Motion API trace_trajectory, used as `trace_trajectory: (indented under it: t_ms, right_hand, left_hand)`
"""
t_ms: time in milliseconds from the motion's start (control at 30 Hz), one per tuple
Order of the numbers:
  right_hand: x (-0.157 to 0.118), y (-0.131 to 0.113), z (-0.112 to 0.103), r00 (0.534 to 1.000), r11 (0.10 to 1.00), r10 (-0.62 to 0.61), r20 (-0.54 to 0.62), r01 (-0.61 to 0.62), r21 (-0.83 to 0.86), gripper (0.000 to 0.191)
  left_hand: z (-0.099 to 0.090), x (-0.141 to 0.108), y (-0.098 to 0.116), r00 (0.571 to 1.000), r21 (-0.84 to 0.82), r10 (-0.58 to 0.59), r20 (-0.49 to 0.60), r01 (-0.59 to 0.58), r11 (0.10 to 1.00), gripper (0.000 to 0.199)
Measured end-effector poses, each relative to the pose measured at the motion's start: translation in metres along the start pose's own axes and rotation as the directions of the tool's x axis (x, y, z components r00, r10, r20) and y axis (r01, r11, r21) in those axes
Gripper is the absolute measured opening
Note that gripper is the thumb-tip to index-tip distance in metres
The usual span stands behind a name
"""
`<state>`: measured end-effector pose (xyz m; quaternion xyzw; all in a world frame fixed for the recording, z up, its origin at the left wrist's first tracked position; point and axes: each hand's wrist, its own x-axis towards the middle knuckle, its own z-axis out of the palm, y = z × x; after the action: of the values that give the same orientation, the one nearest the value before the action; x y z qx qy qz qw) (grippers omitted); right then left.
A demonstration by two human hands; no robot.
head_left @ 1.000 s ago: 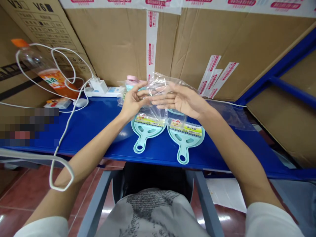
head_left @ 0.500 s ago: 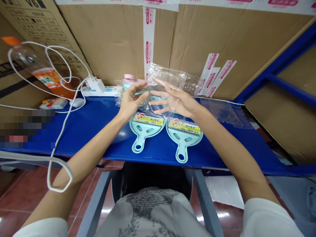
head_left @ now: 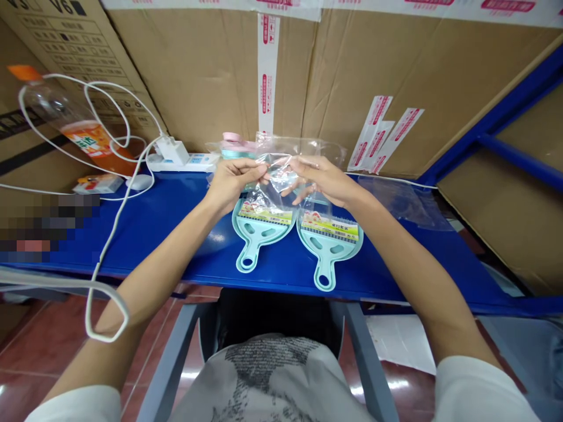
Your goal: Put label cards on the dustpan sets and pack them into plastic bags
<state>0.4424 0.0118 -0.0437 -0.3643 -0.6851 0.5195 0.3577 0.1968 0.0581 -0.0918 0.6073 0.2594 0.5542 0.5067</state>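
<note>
My left hand (head_left: 235, 180) pinches the edge of a clear plastic bag (head_left: 281, 176), thumb against fingers. On the bag's other side, my right hand (head_left: 321, 179) grips the film between thumb and index finger, its other fingers spread. The bag hangs above the blue table, behind two light-green dustpans. The left dustpan (head_left: 260, 233) and the right dustpan (head_left: 329, 249) lie flat with handles toward me, each with a yellow-green printed label. Past my left hand stand wrapped pink and light-green items (head_left: 235, 143), partly hidden by the bag and hand.
A white power strip (head_left: 193, 161) with a plug and looped white cable lies at the back left, near an orange drink bottle (head_left: 88, 138) and a small box (head_left: 97, 183). Another clear plastic bag (head_left: 400, 202) lies at right. Cardboard (head_left: 206, 76) walls the back.
My hands have come down slightly and their fingers have closed on the bag's film. The bag is lower and now stretched between them. The dustpans have not moved.
</note>
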Motion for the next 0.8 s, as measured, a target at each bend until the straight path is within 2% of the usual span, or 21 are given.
trace_trajectory:
  t_ms: [133,267,433,533,600,700,733,800]
  right_hand:
    - [0.001,0.001,-0.004,1.0,0.997,-0.002,-0.031,-0.001,-0.084,0.053]
    - [-0.001,-0.002,-0.003,0.996,0.992,-0.003,-0.087,-0.008,-0.124,0.041]
    - [-0.003,-0.004,0.0,0.992,0.991,-0.024,-0.126,0.007,-0.135,0.04]
    - [-0.004,-0.014,-0.003,0.989,0.99,-0.034,-0.141,0.014,-0.142,0.044]
    - [-0.009,-0.026,-0.011,0.982,0.989,-0.054,-0.179,0.029,-0.143,0.048]
    - [-0.027,-0.045,-0.032,0.939,0.984,-0.087,-0.333,0.028,-0.177,0.053]
    - [-0.035,-0.047,-0.041,0.916,0.979,-0.085,-0.392,0.004,-0.205,0.053]
    - [-0.053,-0.043,-0.059,0.884,0.953,-0.026,-0.467,-0.12,-0.28,0.051]
  left_hand:
    - [-0.004,0.003,-0.001,0.997,0.003,-0.012,-0.073,0.013,1.0,0.033]
    - [-0.008,0.006,-0.004,0.995,0.032,0.052,-0.086,-0.05,0.998,0.033]
    - [-0.008,0.005,-0.007,0.996,0.074,0.074,-0.054,-0.07,0.995,0.036]
    - [-0.006,0.004,-0.008,0.994,0.055,0.1,-0.041,-0.098,0.994,0.037]
    - [-0.005,0.004,-0.008,0.993,0.013,0.116,-0.037,-0.115,0.993,0.037]
    - [-0.005,0.004,-0.007,0.991,-0.057,0.128,-0.035,-0.13,0.99,0.036]
    - [-0.006,0.005,-0.007,0.991,-0.073,0.131,-0.037,-0.134,0.988,0.036]
    - [-0.006,0.005,-0.006,0.989,-0.094,0.142,-0.04,-0.145,0.985,0.035]
